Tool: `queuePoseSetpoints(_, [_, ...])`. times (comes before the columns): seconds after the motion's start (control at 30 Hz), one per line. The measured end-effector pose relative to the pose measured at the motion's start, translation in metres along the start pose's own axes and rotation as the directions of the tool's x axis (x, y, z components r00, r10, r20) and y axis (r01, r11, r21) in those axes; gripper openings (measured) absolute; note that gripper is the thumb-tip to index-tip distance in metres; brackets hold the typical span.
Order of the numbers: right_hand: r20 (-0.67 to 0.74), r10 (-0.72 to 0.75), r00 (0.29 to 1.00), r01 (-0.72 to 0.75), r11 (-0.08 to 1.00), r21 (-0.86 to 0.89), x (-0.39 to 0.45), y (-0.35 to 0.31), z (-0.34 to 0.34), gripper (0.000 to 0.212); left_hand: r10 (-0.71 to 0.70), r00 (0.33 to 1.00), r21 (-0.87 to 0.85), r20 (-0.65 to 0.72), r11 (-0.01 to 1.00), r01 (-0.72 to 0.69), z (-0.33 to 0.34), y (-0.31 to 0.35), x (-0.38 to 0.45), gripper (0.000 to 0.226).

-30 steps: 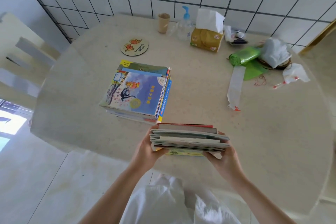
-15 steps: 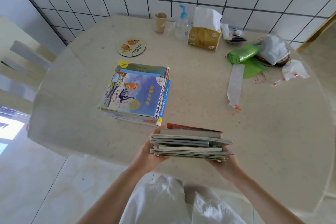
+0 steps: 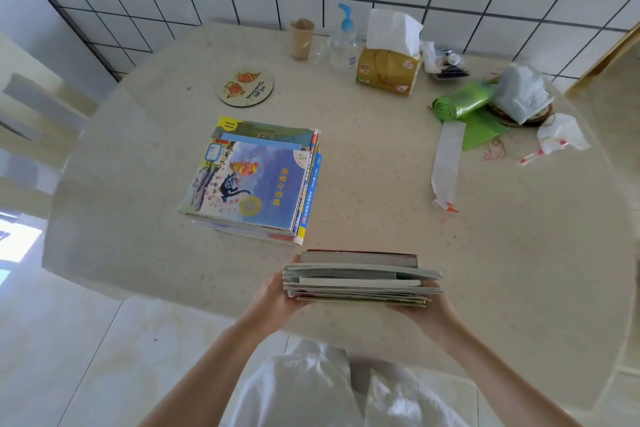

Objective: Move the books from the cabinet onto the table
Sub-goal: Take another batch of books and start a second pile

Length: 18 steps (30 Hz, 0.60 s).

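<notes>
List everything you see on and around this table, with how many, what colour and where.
book stack: one, blue cover on top, table centre-left
held book stack: one, pale page edges, near table edge
coaster: one, tan, round, behind the book stack
cup: one, brown, by the wall
pump bottle: one, clear, blue pump
tissue pack: one, gold
bag roll: one, green, right
table: one, beige
left hand: under the held stack's left end
right hand: under its right end

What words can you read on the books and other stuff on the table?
None can be read for sure.
Top book: yellow characters on the cover, too blurred.
Blue spine: print too small.
Round coaster: writing too blurred.
Tissue pack: labels too small.
</notes>
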State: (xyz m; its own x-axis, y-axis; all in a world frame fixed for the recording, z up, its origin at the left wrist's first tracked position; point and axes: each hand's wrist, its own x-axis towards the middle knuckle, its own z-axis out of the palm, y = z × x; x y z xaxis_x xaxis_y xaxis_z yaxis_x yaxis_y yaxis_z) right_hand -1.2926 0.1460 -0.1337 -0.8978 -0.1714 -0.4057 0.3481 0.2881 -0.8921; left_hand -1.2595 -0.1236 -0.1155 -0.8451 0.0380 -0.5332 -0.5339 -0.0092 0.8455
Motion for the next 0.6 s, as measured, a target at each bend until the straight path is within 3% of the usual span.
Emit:
queuePoseSetpoints(0.07, [-0.035,0.018,0.999,-0.020,0.999,-0.042,0.001,-0.002,-0.001,0.053,0.074,0.995,0.136,-0.066,0.989,-0.065,-0.004,-0.006,0.001,0.080])
queuePoseSetpoints(0.1, [-0.050,0.035,0.998,-0.036,0.999,-0.034,0.003,-0.004,0.000,0.054,0.089,0.991,0.253,-0.100,0.966,-0.061,-0.007,-0.011,0.005,0.076])
queuePoseSetpoints(0.23, [-0.045,0.092,0.995,-0.094,0.994,-0.052,0.009,-0.014,-0.004,0.046,0.056,0.995,0.374,-0.087,0.927,-0.020,-0.008,-0.007,0.013,0.049])
queuePoseSetpoints(0.4, [0.061,0.131,0.990,-0.123,0.986,-0.115,0.013,-0.028,-0.031,0.023,-0.077,0.992,0.297,0.096,0.954,0.045,0.005,0.039,0.036,0.050])
queuePoseSetpoints(0.6, [0.093,0.252,0.963,-0.264,0.952,0.152,0.034,-0.054,-0.056,0.027,-0.113,0.992,0.220,0.049,0.970,0.099,0.022,0.072,0.066,0.053])
